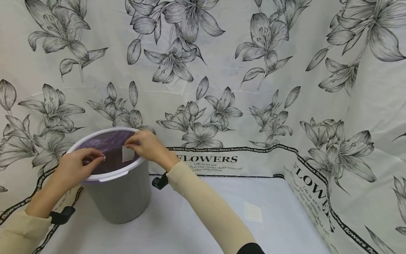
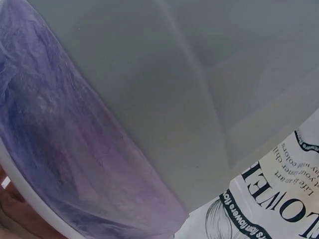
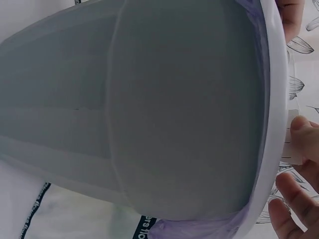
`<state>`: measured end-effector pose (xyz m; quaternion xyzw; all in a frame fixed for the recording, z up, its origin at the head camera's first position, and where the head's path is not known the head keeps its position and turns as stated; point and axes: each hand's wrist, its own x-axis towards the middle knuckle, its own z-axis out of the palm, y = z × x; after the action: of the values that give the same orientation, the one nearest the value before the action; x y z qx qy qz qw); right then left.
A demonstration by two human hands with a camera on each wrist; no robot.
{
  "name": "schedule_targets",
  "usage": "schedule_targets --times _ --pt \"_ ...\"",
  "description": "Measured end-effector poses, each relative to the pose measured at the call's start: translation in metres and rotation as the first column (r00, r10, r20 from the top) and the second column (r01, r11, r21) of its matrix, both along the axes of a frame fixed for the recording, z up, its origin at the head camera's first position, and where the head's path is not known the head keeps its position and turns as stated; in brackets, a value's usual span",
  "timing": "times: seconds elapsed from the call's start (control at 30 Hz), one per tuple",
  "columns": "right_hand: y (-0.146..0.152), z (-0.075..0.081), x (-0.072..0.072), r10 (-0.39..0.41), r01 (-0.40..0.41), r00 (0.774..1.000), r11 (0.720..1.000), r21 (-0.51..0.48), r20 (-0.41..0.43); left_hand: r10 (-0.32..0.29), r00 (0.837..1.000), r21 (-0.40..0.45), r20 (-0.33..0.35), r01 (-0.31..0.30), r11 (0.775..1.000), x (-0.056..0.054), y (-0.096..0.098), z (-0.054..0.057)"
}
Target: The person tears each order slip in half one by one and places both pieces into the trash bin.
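Note:
A grey trash can (image 1: 118, 201) with a white rim stands upright at left, lined with a purple plastic bag (image 1: 122, 135). My right hand (image 1: 149, 146) is over the far right part of the rim, pinching a pale slip of paper (image 1: 128, 154) between thumb and fingers. In the right wrist view that lined slip (image 3: 293, 142) shows beside the rim. At the left of the opening, my left hand (image 1: 76, 167) pinches a tiny white scrap at its fingertips; what the scrap is cannot be made out. The bottom of the can is hidden from view.
A lined white sheet (image 1: 253, 212) lies on the white table surface (image 1: 206, 204) at right. Flower-printed cloth (image 1: 196, 88) hangs behind the table and along both sides, close behind the can.

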<state>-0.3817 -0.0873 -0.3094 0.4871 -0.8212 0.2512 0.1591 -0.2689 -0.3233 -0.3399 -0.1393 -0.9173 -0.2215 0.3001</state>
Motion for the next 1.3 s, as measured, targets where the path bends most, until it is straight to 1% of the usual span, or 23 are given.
schedule_targets --times 0.1,0.23,0.43,0.7,0.83,0.93,1.03,1.07,1.13,1.23,1.3 --pt "-0.002 -0.003 0.001 -0.009 0.009 1.0 1.0 0.019 -0.007 0.005 1.0 0.03 0.0 -0.005 1.0 0.002 -0.002 -0.001" --pt "-0.003 -0.006 0.002 -0.008 0.008 1.0 1.0 0.007 0.005 0.01 1.0 0.061 0.008 -0.011 0.998 0.003 -0.003 -0.001" --pt "0.0 -0.009 0.004 -0.012 0.012 1.0 1.0 -0.019 0.027 0.007 1.0 0.041 -0.006 -0.007 0.999 0.001 0.0 0.002" --pt "0.005 -0.007 0.003 -0.021 0.022 1.0 0.999 -0.027 0.019 -0.002 1.0 0.045 0.029 0.001 0.999 -0.001 0.003 0.006" --pt "0.006 -0.005 0.003 -0.029 0.03 0.999 0.999 -0.033 0.018 -0.008 1.0 0.053 0.021 0.007 0.999 0.0 0.003 0.01" --pt "0.006 -0.002 0.003 -0.021 0.023 0.999 0.999 -0.027 0.04 -0.011 1.0 0.047 0.015 0.011 0.999 0.001 0.003 0.012" --pt "0.008 0.002 0.005 -0.011 0.011 0.998 1.0 -0.012 0.058 -0.006 1.0 0.014 0.02 0.006 1.0 0.001 0.003 0.014" --pt "0.008 0.003 0.005 -0.005 0.006 0.998 1.0 -0.008 0.059 -0.002 1.0 0.003 0.029 0.002 1.0 0.001 0.004 0.014" --pt "0.01 0.005 0.006 0.007 -0.006 0.996 1.0 -0.008 0.086 0.01 0.999 -0.019 0.049 -0.009 1.0 0.002 0.005 0.015" --pt "0.021 0.006 0.008 0.0 0.001 0.989 1.0 -0.006 0.15 0.023 0.997 -0.03 0.078 -0.02 0.999 0.006 0.01 0.016" --pt "0.037 0.006 0.008 -0.006 0.008 0.983 1.0 -0.012 0.184 0.007 0.998 -0.029 0.058 -0.005 1.0 0.011 0.018 0.017"
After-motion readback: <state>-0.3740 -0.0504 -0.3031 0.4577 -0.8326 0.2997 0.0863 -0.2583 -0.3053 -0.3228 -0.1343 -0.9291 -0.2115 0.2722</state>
